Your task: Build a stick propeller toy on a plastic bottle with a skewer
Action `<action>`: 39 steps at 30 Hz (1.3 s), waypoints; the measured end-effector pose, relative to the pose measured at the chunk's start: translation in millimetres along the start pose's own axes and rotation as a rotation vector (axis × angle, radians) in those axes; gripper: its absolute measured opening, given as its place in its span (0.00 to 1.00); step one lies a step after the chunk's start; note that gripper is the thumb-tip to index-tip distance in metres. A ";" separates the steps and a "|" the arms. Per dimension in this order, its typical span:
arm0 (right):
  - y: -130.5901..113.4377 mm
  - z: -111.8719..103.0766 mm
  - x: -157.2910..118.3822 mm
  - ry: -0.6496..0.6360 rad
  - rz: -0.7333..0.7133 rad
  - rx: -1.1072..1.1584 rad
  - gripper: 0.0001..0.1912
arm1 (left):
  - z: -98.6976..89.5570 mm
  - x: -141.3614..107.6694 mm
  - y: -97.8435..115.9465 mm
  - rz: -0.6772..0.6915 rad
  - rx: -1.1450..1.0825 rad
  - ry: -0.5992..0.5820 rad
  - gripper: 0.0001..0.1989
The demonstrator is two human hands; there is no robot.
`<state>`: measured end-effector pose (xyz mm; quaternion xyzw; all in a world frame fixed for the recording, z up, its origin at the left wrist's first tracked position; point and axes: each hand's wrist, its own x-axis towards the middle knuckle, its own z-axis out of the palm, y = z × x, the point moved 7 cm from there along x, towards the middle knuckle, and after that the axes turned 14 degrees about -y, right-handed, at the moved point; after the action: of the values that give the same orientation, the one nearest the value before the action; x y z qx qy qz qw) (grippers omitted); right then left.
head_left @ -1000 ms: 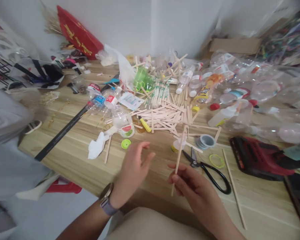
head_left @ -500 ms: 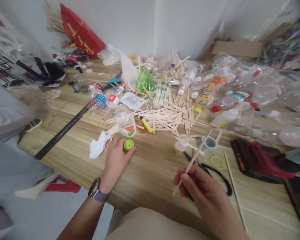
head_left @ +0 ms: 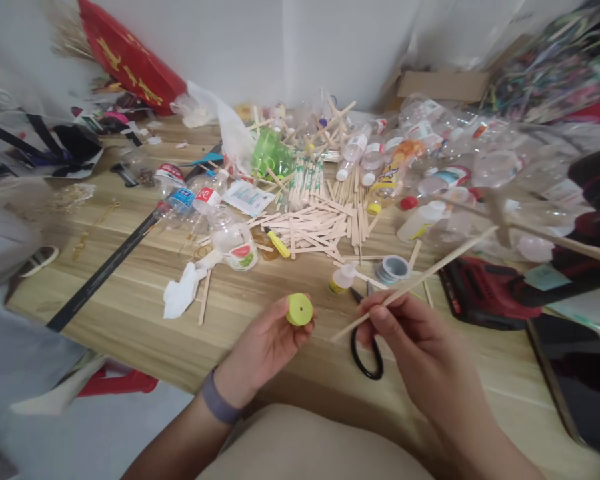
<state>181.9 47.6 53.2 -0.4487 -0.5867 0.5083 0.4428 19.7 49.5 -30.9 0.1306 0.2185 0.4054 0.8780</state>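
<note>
My left hand (head_left: 275, 340) is closed around a yellow-green bottle cap (head_left: 300, 309), lifted above the table. The cap's flat top faces me, with a small dark hole at its centre. Pinched between thumb and fingers of my right hand (head_left: 405, 327) is a thin wooden stick (head_left: 445, 265), slanting up to the right. Its near end points toward the cap, apart from it. Close to its far end is a blurred wooden crosspiece (head_left: 555, 240); whether the two are joined I cannot tell. Black-handled scissors (head_left: 367, 367) lie partly hidden beneath my right hand.
Flat wooden sticks (head_left: 315, 230) are heaped mid-table, behind a glue bottle (head_left: 341, 279) and a tape roll (head_left: 393, 268). A red-and-black power tool (head_left: 485, 287) and a phone (head_left: 580, 380) lie right. Plastic bottles crowd the back. At left is a person's grey clothing (head_left: 10, 313).
My left hand has picked the cap up off the table and brought it right, turning its holed top toward me. The stick in my right hand has tilted flatter. The view has shifted right.
</note>
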 end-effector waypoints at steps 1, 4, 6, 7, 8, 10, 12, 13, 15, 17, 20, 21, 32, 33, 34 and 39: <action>-4.8 -2.6 1.3 0.029 -0.046 0.011 0.12 | 0.6 -0.2 -1.5 0.011 0.035 -0.013 0.12; -13.9 -2.9 7.6 0.050 -0.141 0.041 0.08 | 4.4 -1.8 -4.8 0.048 0.116 -0.053 0.17; -15.3 2.4 12.6 0.014 -0.156 0.043 0.08 | 7.8 -2.9 -7.0 0.047 0.163 -0.082 0.19; -15.2 5.3 14.5 -0.004 -0.156 0.035 0.08 | 9.6 -3.3 -8.1 0.040 0.190 -0.099 0.19; -14.9 7.8 15.9 -0.017 -0.152 0.023 0.09 | 11.3 -3.6 -8.9 0.030 0.218 -0.120 0.20; -14.2 10.8 17.0 -0.030 -0.145 -0.001 0.10 | 14.0 -4.2 -9.9 0.014 0.272 -0.163 0.21; -13.4 12.1 17.0 -0.048 -0.137 -0.011 0.10 | 15.2 -4.8 -9.5 0.009 0.316 -0.196 0.22; -12.8 12.3 16.9 -0.062 -0.132 -0.014 0.10 | 15.3 -5.1 -9.1 0.009 0.333 -0.207 0.23; -11.3 12.3 16.7 -0.090 -0.114 -0.028 0.09 | 15.4 -5.6 -8.0 0.012 0.350 -0.221 0.23; -9.9 11.6 16.3 -0.097 -0.101 -0.042 0.07 | 16.4 -5.7 -8.0 0.009 0.350 -0.235 0.23; -7.8 15.0 15.7 -0.114 -0.092 -0.077 0.06 | 19.8 -4.8 -9.2 0.010 0.347 -0.262 0.22; -7.5 18.0 15.5 -0.130 -0.096 -0.121 0.05 | 20.8 -4.4 -9.1 0.022 0.348 -0.265 0.22; 13.6 40.2 7.6 -0.270 -0.082 -0.383 0.22 | 22.2 -9.3 -2.8 0.130 0.524 -0.086 0.24; 16.8 41.5 6.9 -0.264 -0.067 -0.364 0.21 | 22.5 -9.3 -3.2 0.134 0.534 -0.061 0.25; 19.5 42.9 6.4 -0.256 -0.058 -0.340 0.19 | 22.2 -9.4 -3.8 0.136 0.547 -0.036 0.26; 32.7 48.0 4.3 -0.256 0.011 -0.176 0.19 | 15.1 -10.0 -9.6 0.112 0.539 0.015 0.24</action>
<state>136.7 44.8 16.6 -0.4207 -0.6780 0.5105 0.3206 27.6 34.9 -18.9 0.3685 0.3174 0.3814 0.7861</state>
